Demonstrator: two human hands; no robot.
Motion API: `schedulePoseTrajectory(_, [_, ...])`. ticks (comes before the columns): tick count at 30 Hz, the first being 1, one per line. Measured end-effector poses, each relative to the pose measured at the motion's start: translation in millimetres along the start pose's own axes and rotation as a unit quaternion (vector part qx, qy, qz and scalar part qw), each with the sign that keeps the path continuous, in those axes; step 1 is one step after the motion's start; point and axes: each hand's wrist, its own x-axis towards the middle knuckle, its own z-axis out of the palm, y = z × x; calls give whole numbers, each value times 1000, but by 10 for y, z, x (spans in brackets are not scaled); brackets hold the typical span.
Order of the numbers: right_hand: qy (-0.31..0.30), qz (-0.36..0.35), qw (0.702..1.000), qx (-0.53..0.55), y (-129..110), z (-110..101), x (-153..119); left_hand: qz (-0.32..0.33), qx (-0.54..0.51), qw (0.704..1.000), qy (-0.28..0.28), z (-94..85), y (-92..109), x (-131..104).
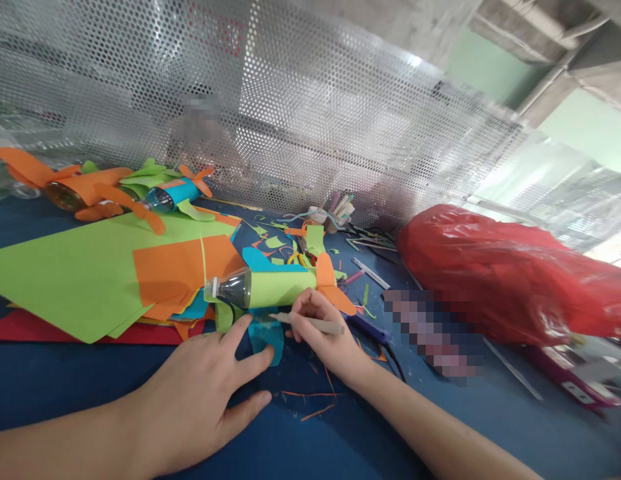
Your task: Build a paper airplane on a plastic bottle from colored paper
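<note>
In the middle of the table lies a plastic bottle (235,288) wrapped in green paper, with blue and orange paper fins and its white neck to the left. Just in front of it is a blue piece (267,340), perhaps paper or thin plastic. My left hand (205,380) has its fingers spread, with fingertips resting on or beside this blue piece. My right hand (323,337) pinches a grey pen (317,325), its tip over the upper edge of the blue piece. The exact contact of the tip is blurred.
Stacked coloured paper sheets (85,267) lie at left, with paper-covered bottles (173,193) behind them. Paper scraps and scissors (304,253) lie behind the bottle. At right are a blue corded tool (369,329) and a big red plastic bag (480,267). A perforated metal screen (315,100) stands behind.
</note>
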Motion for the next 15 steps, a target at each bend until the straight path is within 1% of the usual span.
schedulePoseTrajectory(2, [-25,-5,1000,-13,-8,-6,-1,-1,-2,1000,-4,1,-3,1])
schedulePoseTrajectory(4, [-36,-9,999,-32,-5,-13,1,-3,-3,1000,-6,-1,-4,5])
schedulePoseTrajectory(10, [-21,14,998,-50,46,-6,15,-3,2,1000,-8,-19,-3,18])
schedulePoseTrajectory(15, [-25,17,998,-56,57,1,23,-4,5,1000,-9,-21,1,13])
